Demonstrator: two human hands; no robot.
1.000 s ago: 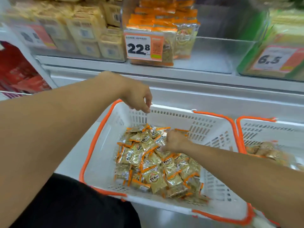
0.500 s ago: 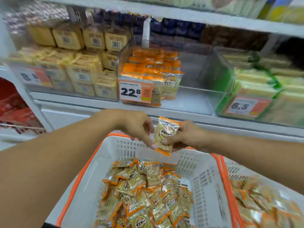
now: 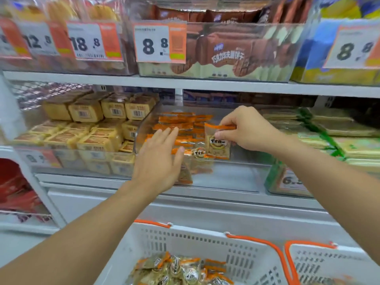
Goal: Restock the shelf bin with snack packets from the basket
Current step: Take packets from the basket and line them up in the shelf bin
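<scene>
The right hand (image 3: 247, 129) pinches one snack packet (image 3: 217, 144) by its orange top seal, holding it upright over the clear shelf bin (image 3: 236, 177) in the middle of the frame. The left hand (image 3: 159, 159) is released, fingers straight and spread, laid against the rows of packets (image 3: 181, 122) already standing in the bin; its palm hides the bin's front left corner and any price tag there. The held packet's round logo carries dark characters too blurred to read with confidence. At the bottom of the frame the white basket (image 3: 205, 241) with orange handles is cut off by the edge, with loose packets (image 3: 181, 270) heaped inside. A second basket (image 3: 329, 262) at the lower right is also cropped. On the upper shelf, price tags read 18.8 (image 3: 86, 43) and 8.8 (image 3: 155, 45); the tag at the upper left is half out of frame. A tag at the right, beginning 6, is hidden behind the right forearm.
</scene>
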